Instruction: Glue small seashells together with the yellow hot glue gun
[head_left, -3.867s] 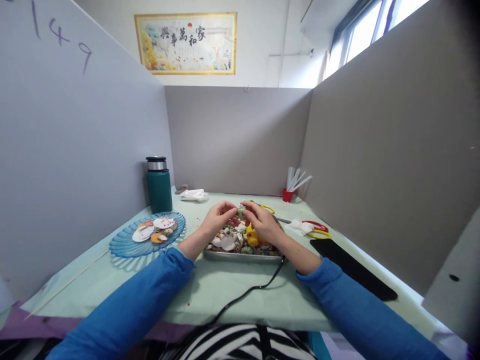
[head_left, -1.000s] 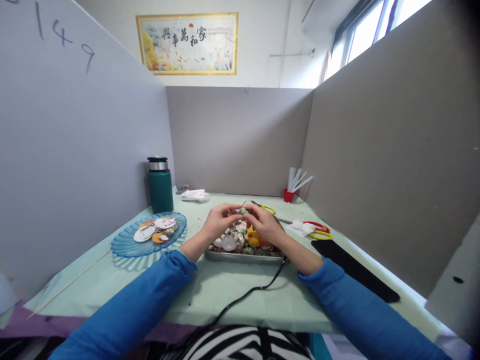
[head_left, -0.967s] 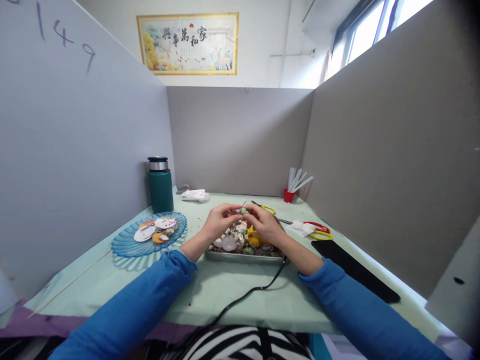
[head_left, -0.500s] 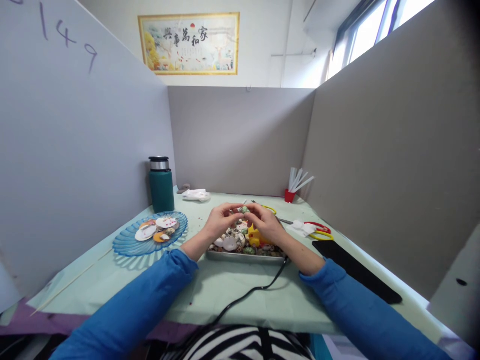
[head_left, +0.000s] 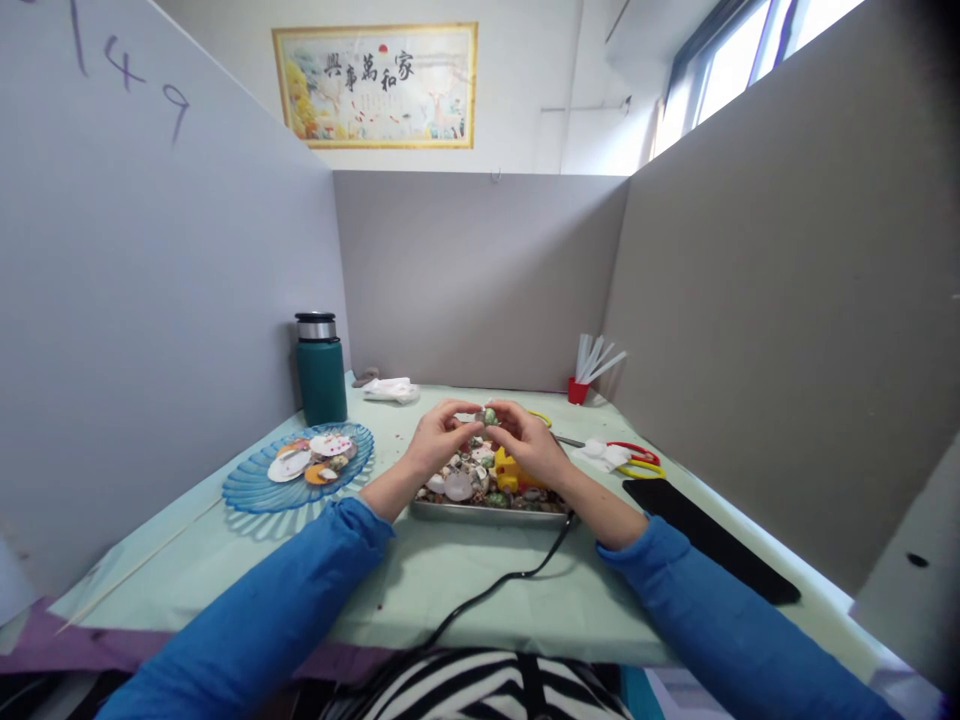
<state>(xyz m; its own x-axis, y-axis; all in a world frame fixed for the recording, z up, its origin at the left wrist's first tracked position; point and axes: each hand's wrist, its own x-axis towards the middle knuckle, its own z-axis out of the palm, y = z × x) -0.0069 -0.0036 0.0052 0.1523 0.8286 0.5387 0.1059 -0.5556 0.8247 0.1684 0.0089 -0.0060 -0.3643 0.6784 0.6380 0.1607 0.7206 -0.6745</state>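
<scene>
Both hands, left hand and right hand, pinch 1 small green rounded shell between their fingertips, above the shallow steel tray of mixed shells on the desk.

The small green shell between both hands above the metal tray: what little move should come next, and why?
Probably keep pinching a little longer, then lay it down. Both the left hand and right hand pinch the small green shell above the metal tray of shells, as if pressing pieces together; a yellow tool rests in the tray.

Blue plate, teal flask, red cup, blk mat.
</scene>
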